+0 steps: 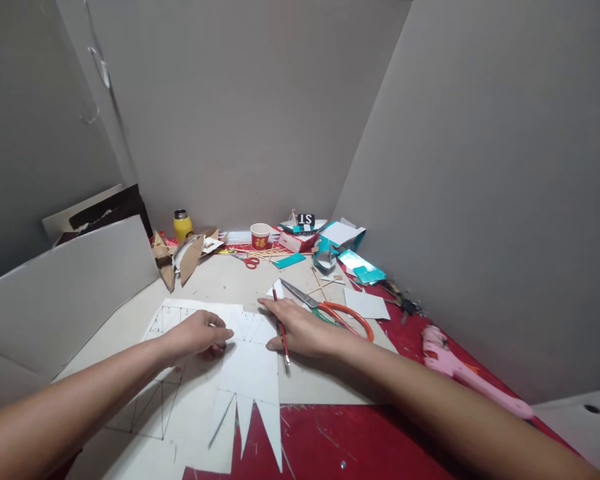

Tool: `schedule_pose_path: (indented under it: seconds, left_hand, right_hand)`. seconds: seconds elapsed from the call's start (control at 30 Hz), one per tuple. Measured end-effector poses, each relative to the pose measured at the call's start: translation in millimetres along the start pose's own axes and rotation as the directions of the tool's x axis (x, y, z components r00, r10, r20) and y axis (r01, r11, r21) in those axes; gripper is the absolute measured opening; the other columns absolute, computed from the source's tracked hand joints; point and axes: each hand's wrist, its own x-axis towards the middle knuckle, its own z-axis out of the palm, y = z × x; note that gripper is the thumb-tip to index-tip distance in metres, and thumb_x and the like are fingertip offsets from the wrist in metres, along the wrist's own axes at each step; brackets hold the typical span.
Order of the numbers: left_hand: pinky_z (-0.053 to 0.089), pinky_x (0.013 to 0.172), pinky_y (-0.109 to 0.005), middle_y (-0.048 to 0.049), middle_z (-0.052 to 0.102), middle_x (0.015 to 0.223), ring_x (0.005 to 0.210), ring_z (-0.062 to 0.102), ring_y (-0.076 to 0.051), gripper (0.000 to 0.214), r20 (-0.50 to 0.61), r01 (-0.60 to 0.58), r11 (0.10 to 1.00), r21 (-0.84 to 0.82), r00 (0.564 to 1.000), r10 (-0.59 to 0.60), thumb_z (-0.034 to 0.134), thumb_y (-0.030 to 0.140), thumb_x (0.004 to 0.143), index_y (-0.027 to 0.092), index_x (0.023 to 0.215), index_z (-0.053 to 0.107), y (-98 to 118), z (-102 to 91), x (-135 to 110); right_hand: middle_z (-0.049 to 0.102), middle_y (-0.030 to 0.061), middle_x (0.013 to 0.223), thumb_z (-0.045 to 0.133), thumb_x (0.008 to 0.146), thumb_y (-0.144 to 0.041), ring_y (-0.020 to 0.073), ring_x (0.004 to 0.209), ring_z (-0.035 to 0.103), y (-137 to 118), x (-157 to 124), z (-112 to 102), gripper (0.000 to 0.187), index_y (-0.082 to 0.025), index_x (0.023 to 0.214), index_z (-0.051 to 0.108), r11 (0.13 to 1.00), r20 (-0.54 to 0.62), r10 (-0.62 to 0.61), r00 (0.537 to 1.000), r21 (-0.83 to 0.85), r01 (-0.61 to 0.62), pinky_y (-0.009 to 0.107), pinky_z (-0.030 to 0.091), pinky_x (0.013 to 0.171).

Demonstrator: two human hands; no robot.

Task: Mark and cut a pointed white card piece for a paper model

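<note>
A white paper cutout (253, 370) lay between a person's left hand (197, 335) and right hand (300, 328), its pointed strips reaching past a pale board (230, 280) over a red tabletop (370, 447). The right hand rested at the cutout's upper right side, a red-and-black pencil (283, 341) tucked between thumb and fingers. The left hand curled loosely at the opposite edge (whether it pinched the paper, one could not tell). Scissors (347, 319) with an orange handle lay just beyond the right hand; farther back, a paper cup (261, 237) and a yellow bottle (183, 228) stood near the grey wall (230, 120).
</note>
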Motion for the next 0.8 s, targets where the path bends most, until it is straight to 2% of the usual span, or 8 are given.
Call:
schedule_pose_path:
  seconds: [0.13, 0.27, 0.4, 0.47, 0.53, 0.6, 0.67, 0.8]
  left_hand:
    - [0.057, 0.077, -0.039, -0.007, 0.067, 0.108, 0.088, 0.066, -0.02, 0.03, 0.002, 0.026, 0.999, -0.019, 1.0, -0.026, 0.062, 0.035, 0.093, 0.016, 0.116, 0.061, -5, 8.1, 9]
    - [0.056, 0.084, -0.044, -0.009, 0.063, 0.122, 0.101, 0.065, -0.024, 0.033, 0.087, 0.012, 0.998, -0.058, 0.996, -0.007, 0.061, 0.035, 0.094, 0.017, 0.122, 0.059, -6, 9.8, 10]
    - [0.054, 0.066, -0.03, -0.0018, 0.067, 0.088, 0.074, 0.064, -0.015, 0.02, 0.14, -0.074, 0.983, -0.166, 0.985, 0.098, 0.068, 0.032, 0.089, 0.015, 0.099, 0.066, 17, 2.5, 2]
    - [0.047, 0.054, -0.022, 0.0027, 0.061, 0.067, 0.06, 0.058, -0.011, 0.02, 0.129, -0.146, 0.96, -0.239, 0.975, 0.181, 0.077, 0.033, 0.079, 0.016, 0.082, 0.067, 38, -9.3, -4]
    - [0.044, 0.05, -0.021, 0.0002, 0.064, 0.066, 0.057, 0.058, -0.012, 0.027, 0.088, -0.227, 0.924, -0.308, 0.96, 0.265, 0.079, 0.042, 0.076, 0.017, 0.079, 0.069, 62, -29.5, -8]
    - [0.048, 0.053, -0.024, -0.0053, 0.071, 0.079, 0.062, 0.063, -0.014, 0.03, 0.012, -0.315, 0.876, -0.365, 0.94, 0.342, 0.076, 0.044, 0.078, 0.017, 0.091, 0.072, 83, -57.9, -12]
    - [0.052, 0.056, -0.025, -0.008, 0.073, 0.084, 0.066, 0.066, -0.016, 0.032, -0.099, -0.414, 0.808, -0.419, 0.905, 0.413, 0.067, 0.046, 0.086, 0.016, 0.098, 0.07, 97, -89.7, -13]
    - [0.057, 0.062, -0.028, -0.0128, 0.074, 0.091, 0.075, 0.071, -0.019, 0.038, -0.281, -0.562, 0.667, -0.489, 0.826, 0.489, 0.049, 0.048, 0.095, 0.014, 0.098, 0.066, 105, -128.0, -11]
  right_hand:
    - [0.054, 0.0198, 0.138, 0.085, 0.062, -0.03, 0.0356, 0.129, 0.048, 3, 7, -1, 0.091, -0.015, 0.143, 0.048, 0.994, -0.011, 0.01, 1.0, 0.106, -0.009, 0.047, 0.036, 0.107]
    - [0.069, 0.0046, 0.092, 0.08, 0.067, -0.029, 0.0229, 0.084, 0.064, 3, 7, -10, 0.054, -0.018, 0.118, 0.066, 0.949, 0.054, -0.025, 0.998, 0.316, 0.006, 0.034, 0.05, 0.075]
    - [0.059, -0.0042, 0.064, 0.08, 0.066, -0.038, 0.0124, 0.055, 0.052, -3, 0, -26, 0.03, -0.017, 0.086, 0.07, 0.838, 0.068, -0.091, 0.994, 0.544, 0.04, 0.024, 0.043, 0.051]
    - [0.055, -0.0049, 0.061, 0.079, 0.068, -0.044, 0.0102, 0.048, 0.047, -9, -5, -35, 0.032, -0.017, 0.081, 0.067, 0.771, -0.021, -0.081, 0.997, 0.632, 0.076, 0.022, 0.038, 0.044]
    - [0.054, -0.0049, 0.062, 0.077, 0.071, -0.047, 0.0095, 0.047, 0.044, -15, -10, -45, 0.033, -0.019, 0.082, 0.064, 0.707, -0.191, -0.03, 0.981, 0.69, 0.155, 0.022, 0.038, 0.043]
    - [0.057, -0.0036, 0.069, 0.073, 0.076, -0.047, 0.0098, 0.05, 0.047, -22, -12, -54, 0.031, -0.021, 0.087, 0.062, 0.65, -0.4, 0.049, 0.915, 0.708, 0.275, 0.022, 0.042, 0.046]
    - [0.061, -0.0019, 0.078, 0.07, 0.08, -0.046, 0.0105, 0.054, 0.05, -28, -11, -63, 0.028, -0.023, 0.093, 0.06, 0.602, -0.576, 0.126, 0.808, 0.692, 0.399, 0.023, 0.046, 0.05]
    - [0.069, 0.0028, 0.101, 0.069, 0.081, -0.043, 0.0137, 0.066, 0.06, -42, -5, -75, 0.032, -0.023, 0.104, 0.059, 0.525, -0.754, 0.214, 0.621, 0.625, 0.578, 0.024, 0.052, 0.055]
